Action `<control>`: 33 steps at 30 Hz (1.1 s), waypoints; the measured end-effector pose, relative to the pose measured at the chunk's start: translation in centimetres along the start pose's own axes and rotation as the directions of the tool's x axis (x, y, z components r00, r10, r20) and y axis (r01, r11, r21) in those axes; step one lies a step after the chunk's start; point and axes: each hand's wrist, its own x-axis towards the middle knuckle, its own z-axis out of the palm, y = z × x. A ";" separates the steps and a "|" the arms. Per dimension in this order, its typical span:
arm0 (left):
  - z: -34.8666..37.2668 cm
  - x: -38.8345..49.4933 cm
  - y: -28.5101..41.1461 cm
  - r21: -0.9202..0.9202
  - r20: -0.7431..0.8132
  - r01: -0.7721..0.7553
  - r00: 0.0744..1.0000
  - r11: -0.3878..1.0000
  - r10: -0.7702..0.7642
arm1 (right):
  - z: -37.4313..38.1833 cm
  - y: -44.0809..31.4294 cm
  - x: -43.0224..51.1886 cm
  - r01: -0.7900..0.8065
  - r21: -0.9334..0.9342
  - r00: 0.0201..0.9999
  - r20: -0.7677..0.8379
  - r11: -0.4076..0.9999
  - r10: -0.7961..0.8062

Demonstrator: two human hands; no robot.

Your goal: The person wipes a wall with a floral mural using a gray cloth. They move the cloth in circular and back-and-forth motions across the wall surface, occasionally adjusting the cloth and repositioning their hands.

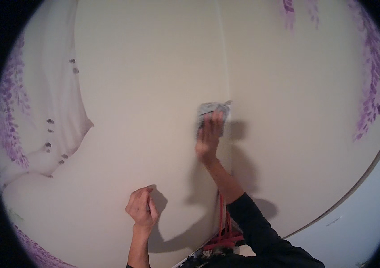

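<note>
A folded grey cloth [206, 109] lies flat against the cream wall covering [149, 100], just left of the vertical wall corner. My right hand [210, 134] presses on it with the fingers pointing up; whether they grip it does not show. Lower down and to the left, my left hand [143, 206] is held before the wall with its fingers curled in, and nothing shows in it. Both hands cast shadows on the wall. Painted purple blossoms [374, 87] decorate the wall covering on the right, and more appear at the left with a painted pale trunk.
Below my right forearm, a red object with thin upright bars [223, 239] stands in the corner near the floor. A dark curved trim [367, 171] borders the wall covering on the right, beside a pale bluish surface [354, 221]. Dark items touch the far right rim.
</note>
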 end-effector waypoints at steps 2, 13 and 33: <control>-0.1 -0.1 0.7 0.016 0.002 -0.027 1.000 1.000 0.027 | -1.4 -2.9 -1.9 -0.037 0.011 0.987 0.160 0.999 0.035; 0.0 0.3 -0.5 0.090 0.013 -0.076 0.997 0.993 0.075 | -3.8 -1.5 -9.6 -0.160 -0.086 0.972 0.158 0.983 0.172; 2.1 -10.0 5.2 -0.533 0.054 0.733 0.528 0.423 -0.848 | -4.7 -8.3 -17.6 -0.026 0.098 0.887 0.462 0.995 -0.022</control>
